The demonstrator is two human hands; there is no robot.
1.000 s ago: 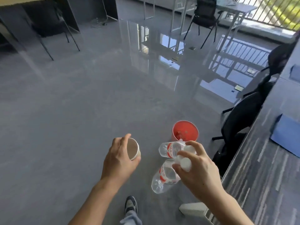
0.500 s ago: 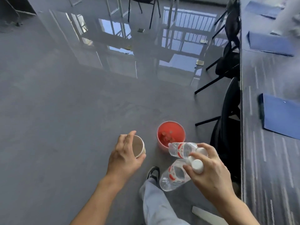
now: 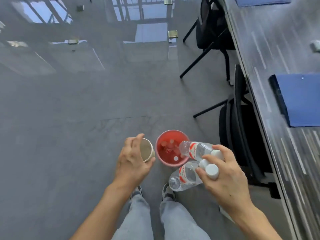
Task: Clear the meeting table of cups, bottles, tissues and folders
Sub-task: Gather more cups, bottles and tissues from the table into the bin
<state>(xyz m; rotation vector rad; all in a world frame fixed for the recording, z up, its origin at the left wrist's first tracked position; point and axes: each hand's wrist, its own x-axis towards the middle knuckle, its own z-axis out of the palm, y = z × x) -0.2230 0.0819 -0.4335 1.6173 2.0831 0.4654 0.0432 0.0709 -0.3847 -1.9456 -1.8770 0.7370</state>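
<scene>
Two clear water bottles point(image 3: 190, 163), pinched by their white-capped necks in the right hand point(image 3: 225, 177), hanging over the 4 o'clock rim of the red bin point(image 3: 161, 158). Paper cup point(image 3: 147, 149) wrapped in the left hand point(image 3: 133, 161), just off the bin's 9 o'clock edge. Blue folder point(image 3: 301, 99) left on the meeting table point(image 3: 270, 42), out at 2 o'clock. Likely risk: lower bottle outside the rim, falling beside the shoe point(image 3: 167, 192); cup clipping the rim.
</scene>
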